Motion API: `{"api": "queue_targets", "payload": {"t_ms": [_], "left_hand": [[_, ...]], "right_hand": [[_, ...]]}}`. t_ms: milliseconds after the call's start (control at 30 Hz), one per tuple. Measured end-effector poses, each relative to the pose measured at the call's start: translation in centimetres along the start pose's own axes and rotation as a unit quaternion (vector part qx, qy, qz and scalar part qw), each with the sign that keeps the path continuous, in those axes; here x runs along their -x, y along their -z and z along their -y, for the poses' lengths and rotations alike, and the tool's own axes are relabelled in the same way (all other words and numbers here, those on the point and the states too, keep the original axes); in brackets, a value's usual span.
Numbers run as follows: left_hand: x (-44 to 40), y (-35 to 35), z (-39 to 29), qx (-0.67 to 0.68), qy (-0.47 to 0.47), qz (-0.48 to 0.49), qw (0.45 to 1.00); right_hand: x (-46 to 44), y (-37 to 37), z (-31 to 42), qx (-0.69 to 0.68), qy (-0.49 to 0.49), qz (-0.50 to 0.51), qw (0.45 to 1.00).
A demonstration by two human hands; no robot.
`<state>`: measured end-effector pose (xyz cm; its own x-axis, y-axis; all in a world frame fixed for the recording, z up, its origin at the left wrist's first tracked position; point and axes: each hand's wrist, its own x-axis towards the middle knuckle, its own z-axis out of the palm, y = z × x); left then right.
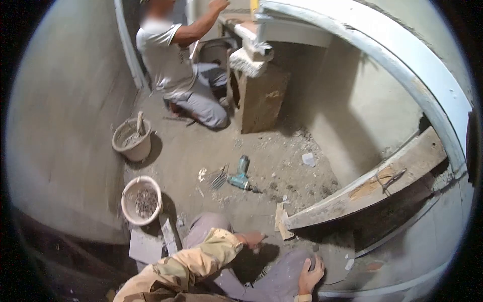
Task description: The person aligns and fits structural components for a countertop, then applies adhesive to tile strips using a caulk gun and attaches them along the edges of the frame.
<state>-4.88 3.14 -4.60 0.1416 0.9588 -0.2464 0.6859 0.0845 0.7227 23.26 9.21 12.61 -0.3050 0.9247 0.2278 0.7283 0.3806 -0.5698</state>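
Observation:
My left hand point(251, 239) reaches out of a camouflage sleeve point(201, 256), low in front of my bent knees. Its fingers look stretched out and hold nothing that I can see. My right hand point(312, 274) rests on my knee point(289, 269) with the fingers apart, empty. A teal cordless drill point(241, 176) lies on the floor ahead of my left hand, with several thin metal rods point(219, 178) beside it. Closest to my left hand on the right is a broken piece of wood point(283, 221), at the end of a curved wooden board point(362, 186).
Two buckets, one with a handled tool point(132, 138) and one with grey material point(142, 200), stand along the left wall. Another person point(186, 75) kneels by a wooden box-like support point(261, 100). A white curved frame point(402, 45) arches on the right. Rubble point(302, 146) litters the floor.

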Motion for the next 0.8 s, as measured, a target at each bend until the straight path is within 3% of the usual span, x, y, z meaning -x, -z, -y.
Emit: {"api": "queue_targets", "payload": {"t_ms": [67,133,167,300,367,467,533,633,800], "left_hand": [[-0.9,0.0,0.4,0.048,0.038,0.059,0.996],[-0.4,1.0,-0.6,0.033,0.043,0.060,0.997],[0.7,2.2,-2.5,-0.030,0.005,0.004,1.000],[1.6,4.1,-4.7,-0.050,0.028,0.004,0.998],[2.1,6.9,-6.9,-0.044,0.064,0.087,0.993],[0.0,2.8,-3.3,-0.106,0.002,0.039,0.994],[0.6,2.6,-3.4,-0.062,0.024,0.001,0.998],[1.0,4.1,-4.1,-0.075,0.016,0.048,0.996],[0.2,3.4,-3.1,-0.078,0.025,0.044,0.996]], "right_hand": [[0.1,0.0,-0.8,0.013,0.015,0.031,0.999],[0.4,-0.3,-0.9,0.003,-0.010,0.015,1.000],[0.6,-0.3,-0.9,0.006,-0.001,0.038,0.999],[1.2,-0.4,-1.1,-0.001,-0.011,0.028,1.000],[1.1,-0.3,-0.4,-0.008,-0.008,0.008,1.000],[1.2,0.5,1.7,0.012,-0.044,0.005,0.999],[1.0,0.7,1.8,0.027,-0.026,0.021,0.999],[0.6,0.8,1.0,0.012,0.029,-0.019,0.999],[0.5,1.1,1.4,0.041,0.008,-0.001,0.999]]}}
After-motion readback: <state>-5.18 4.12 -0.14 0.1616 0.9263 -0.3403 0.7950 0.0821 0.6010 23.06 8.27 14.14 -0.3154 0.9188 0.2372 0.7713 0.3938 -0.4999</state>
